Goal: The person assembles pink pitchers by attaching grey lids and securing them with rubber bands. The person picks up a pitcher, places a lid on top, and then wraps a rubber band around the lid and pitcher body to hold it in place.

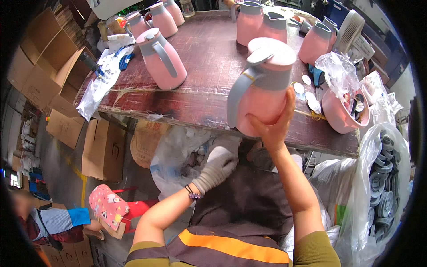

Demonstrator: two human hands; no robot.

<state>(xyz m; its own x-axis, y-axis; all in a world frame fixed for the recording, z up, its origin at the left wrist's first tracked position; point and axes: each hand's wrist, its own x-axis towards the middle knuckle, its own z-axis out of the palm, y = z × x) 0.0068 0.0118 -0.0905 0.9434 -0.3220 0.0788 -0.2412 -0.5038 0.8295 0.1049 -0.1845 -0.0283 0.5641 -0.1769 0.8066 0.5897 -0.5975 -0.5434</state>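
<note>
My bare right hand (pixel 275 127) grips a pink thermos jug (pixel 269 104) low on its body, thumb and fingers spread around it. The jug is tilted above the table's front edge, with its grey handle to the left and a pale lid on top. My left hand (pixel 222 165), in a grey knitted glove, is below the table edge in front of my dark apron (pixel 242 200). Its fingers are curled in, and whatever they might hold is hidden. Another pink thermos jug (pixel 162 62) with a grey handle stands on the table to the left.
More pink jugs (pixel 250 24) stand along the back of the dark red table (pixel 204 66). At right are a pink basin (pixel 333 113) and a clear bag of grey lids (pixel 378 191). Cardboard boxes (pixel 104 149) and a person (pixel 58 220) are at left.
</note>
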